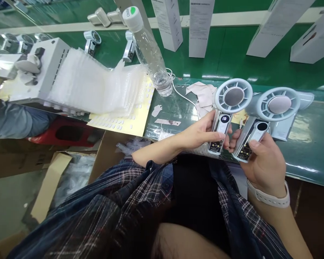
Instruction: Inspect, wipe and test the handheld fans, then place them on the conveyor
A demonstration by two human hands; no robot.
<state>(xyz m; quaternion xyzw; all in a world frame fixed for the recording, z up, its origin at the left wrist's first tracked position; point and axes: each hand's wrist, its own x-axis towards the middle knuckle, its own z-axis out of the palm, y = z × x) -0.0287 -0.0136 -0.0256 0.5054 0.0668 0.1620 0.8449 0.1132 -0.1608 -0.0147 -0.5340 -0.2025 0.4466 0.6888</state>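
My left hand [198,135] is closed round a pale blue handheld fan [220,124], with the thumb across its lower handle. A small round display on that fan reads 20. In my right hand [270,160] is a second handheld fan [261,126] of the same kind, its round display dark and my thumb just below it. Both fans are held upright side by side, their ringed heads up and their circuit parts visible at the handle bottoms. Behind the right one, another pale blue fan-like piece [305,100] is partly hidden.
A clear water bottle [153,59] stands on the bench beside a stack of translucent bags [97,84] and a yellow sticker sheet [143,118]. A blade [167,122] lies near the edge. White boxes [201,32] stand behind; a co-worker's sleeve [18,120] is at left.
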